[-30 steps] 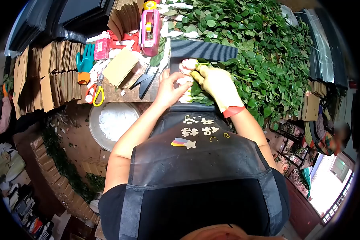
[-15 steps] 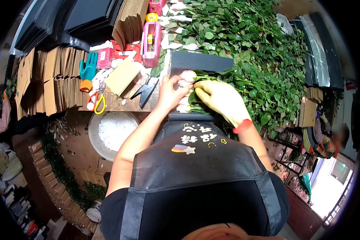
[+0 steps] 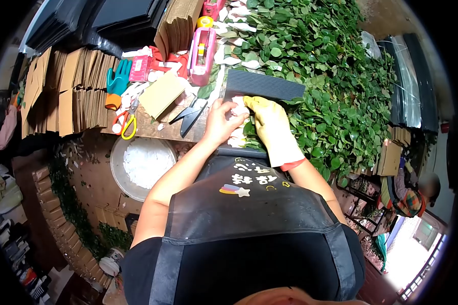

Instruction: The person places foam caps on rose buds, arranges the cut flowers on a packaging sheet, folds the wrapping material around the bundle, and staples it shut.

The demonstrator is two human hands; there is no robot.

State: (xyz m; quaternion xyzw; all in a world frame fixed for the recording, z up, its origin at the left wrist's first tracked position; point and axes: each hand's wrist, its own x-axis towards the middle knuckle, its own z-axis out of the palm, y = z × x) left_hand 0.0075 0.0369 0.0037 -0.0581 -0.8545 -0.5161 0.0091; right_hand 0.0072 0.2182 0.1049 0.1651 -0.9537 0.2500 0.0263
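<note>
Pale pink roses (image 3: 237, 136) lie side by side on a dark ribbed sheet (image 3: 264, 85), heads to the left and leafy stems to the right. My left hand (image 3: 222, 122), bare, has thumb and fingers closed around the left side of an upper rose head (image 3: 240, 105). On that bloom's right side is my right hand (image 3: 270, 124) in a pale yellow glove, its fingers bent together where bloom meets stem. The glove hides the stem. Part of the sheet stands folded up behind the blooms; its near edge touches my apron.
Scissors (image 3: 129, 123), a black-bladed tool (image 3: 191, 119), a yellow pad (image 3: 162, 95) and a pink tape dispenser (image 3: 202, 56) lie left. Leafy stems (image 3: 336, 86) cover the right side. A white tub (image 3: 118, 175) stands below the table edge. Another person (image 3: 409, 201) sits far right.
My gloved right hand has moved up and left, onto the upper rose head. My left hand stays by the blooms. The whole view has shifted slightly.
</note>
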